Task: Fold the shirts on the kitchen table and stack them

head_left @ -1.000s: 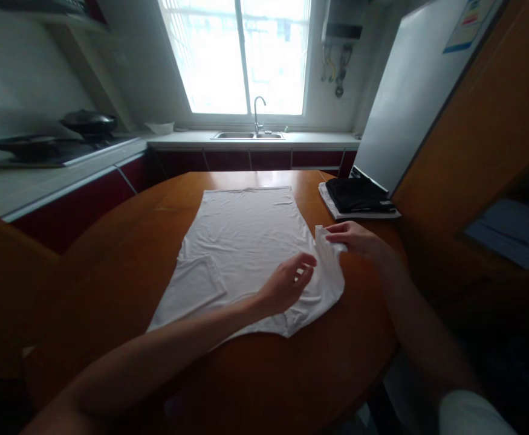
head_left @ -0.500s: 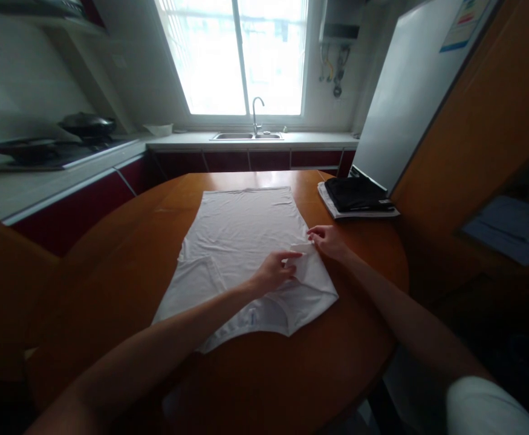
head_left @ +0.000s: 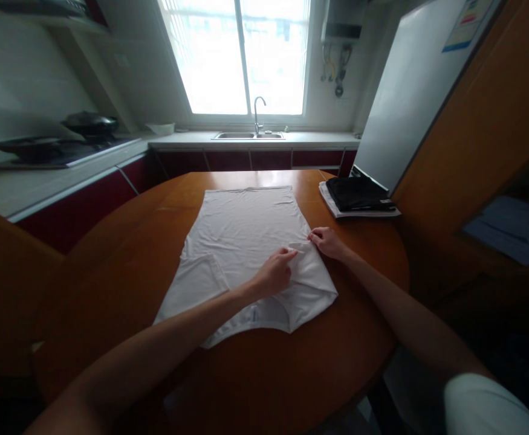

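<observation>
Both of our hands rest on a white T-shirt (head_left: pixel 241 241) spread flat on a round wooden table (head_left: pixel 264 374). Our left hand (head_left: pixel 275 275) lies near the shirt's right side with fingers curled and the index finger pressing down on a folded-in sleeve (head_left: pixel 301 249). Our right hand (head_left: pixel 328 241) sits at the shirt's right edge, fingertips pinching or pressing the same fold; we cannot tell whether it truly grips the cloth, because the fingers cover the spot.

We see the shirt lying lengthwise away from us, hem toward the far rim of the table, collar end nearest us. Its left sleeve is already folded over onto the body. A small label near the collar is too blurred to read.

A stack of folded dark and white clothes (head_left: pixel 357 196) sits at the far right of the table, well apart from the shirt, beside a pale slanted panel (head_left: pixel 404 96). Bare wood surrounds the shirt on the left and the near side. Our forearms cross the near part of the table, and its lower rim is lost in shadow. Beyond the table we make out a counter with a sink (head_left: pixel 248 135) under a bright window (head_left: pixel 241 54), and dark pans on a stove (head_left: pixel 60 148) at left.
</observation>
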